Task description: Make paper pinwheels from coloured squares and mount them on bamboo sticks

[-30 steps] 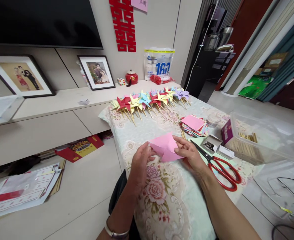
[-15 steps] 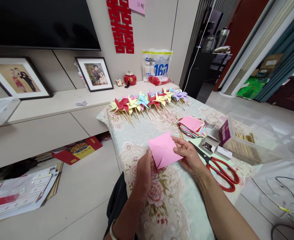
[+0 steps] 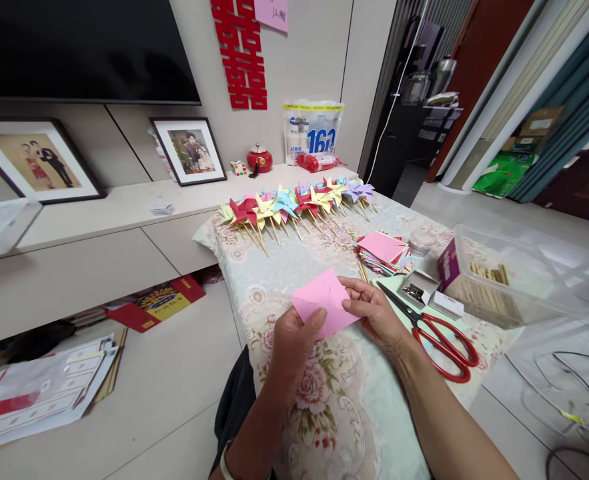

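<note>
Both hands, the left hand (image 3: 294, 337) and right hand (image 3: 374, 313), are pinching a pink paper square (image 3: 321, 303) at frame centre. It is probably being folded, though creases are hard to see; pressing them flat seems next.

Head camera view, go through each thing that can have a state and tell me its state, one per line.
pink paper: folded, held off the table by both hands
left hand: gripping the paper's lower left edge
right hand: pinching the paper's right edge
scissors: lying flat on the table, blades shut
small box: open
clear bin: no lid on it, sticks inside
pinwheels: assembled, lying in a row
</note>
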{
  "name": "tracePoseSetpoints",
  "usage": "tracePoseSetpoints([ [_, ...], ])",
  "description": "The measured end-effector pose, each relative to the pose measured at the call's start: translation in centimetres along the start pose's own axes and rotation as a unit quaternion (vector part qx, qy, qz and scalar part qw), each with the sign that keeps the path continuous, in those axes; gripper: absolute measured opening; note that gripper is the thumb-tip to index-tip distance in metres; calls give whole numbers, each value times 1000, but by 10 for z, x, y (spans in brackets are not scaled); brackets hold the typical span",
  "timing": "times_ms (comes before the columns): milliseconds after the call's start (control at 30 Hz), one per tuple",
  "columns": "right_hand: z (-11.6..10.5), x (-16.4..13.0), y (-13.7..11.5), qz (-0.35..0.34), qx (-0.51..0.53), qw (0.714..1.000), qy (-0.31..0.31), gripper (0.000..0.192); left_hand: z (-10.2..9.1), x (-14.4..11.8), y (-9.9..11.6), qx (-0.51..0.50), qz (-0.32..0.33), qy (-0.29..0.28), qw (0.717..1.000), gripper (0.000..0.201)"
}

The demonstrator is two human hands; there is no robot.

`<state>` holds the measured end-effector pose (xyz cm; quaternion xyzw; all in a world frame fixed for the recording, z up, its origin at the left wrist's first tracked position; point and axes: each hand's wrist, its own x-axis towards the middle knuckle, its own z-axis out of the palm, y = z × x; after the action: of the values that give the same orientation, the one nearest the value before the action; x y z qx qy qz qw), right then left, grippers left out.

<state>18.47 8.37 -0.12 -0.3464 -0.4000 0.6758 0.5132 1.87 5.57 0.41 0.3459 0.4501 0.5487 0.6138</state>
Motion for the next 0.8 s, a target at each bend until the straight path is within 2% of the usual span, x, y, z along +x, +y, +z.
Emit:
tracePoseSetpoints([
  [100,0,-1,-1,3,-5,1000,0,44,-2,5,-7,-21,-19,9,1000,41],
  [200,0,0,-2,5,9,1000,22,38,-8,8,-10,-25,-36,-9,999,41],
  [367,2,-1,-4,11,17,1000,14,42,-18,10,-12,29,-34,-7,999,38],
  [633,0,-2,-3,-5,-15,1000,-3,39,-16,9,-8,44,-38,6,998,38],
  [800,-4,-1,2,-3,-43,999,-15,45,-16,10,-7,46,-39,-26,998,38],
])
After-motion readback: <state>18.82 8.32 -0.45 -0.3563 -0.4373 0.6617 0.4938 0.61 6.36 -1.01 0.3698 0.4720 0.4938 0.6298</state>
